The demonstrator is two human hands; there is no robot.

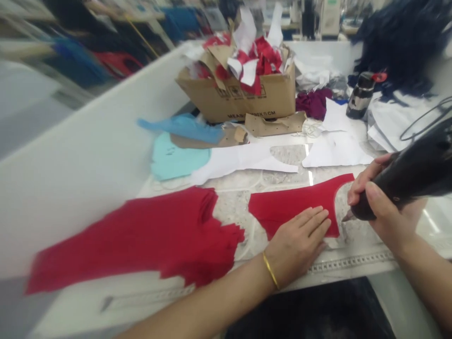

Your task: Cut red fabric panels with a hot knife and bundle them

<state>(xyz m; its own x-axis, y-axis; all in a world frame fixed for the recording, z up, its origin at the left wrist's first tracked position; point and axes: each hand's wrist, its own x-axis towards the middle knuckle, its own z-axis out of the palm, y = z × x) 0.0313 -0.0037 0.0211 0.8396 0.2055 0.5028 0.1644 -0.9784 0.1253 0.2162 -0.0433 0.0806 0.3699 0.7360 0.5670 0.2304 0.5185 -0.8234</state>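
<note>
My left hand, a gold bracelet at its wrist, lies flat with fingers stretched over a cut red fabric piece. In my right hand is a thick black cylindrical tool with a narrow pointed metal tip. That tip is close to the curved right edge of the red piece; whether it touches the tabletop I cannot tell. Left of the piece lies a larger heap of layered red fabric. White pattern pieces and a turquoise one lie just behind.
A cardboard box full of scraps stands at the back. Right of it are maroon cloth, a dark bottle and a large dark fabric pile. A measuring tape runs along the front edge. A white side panel borders the left.
</note>
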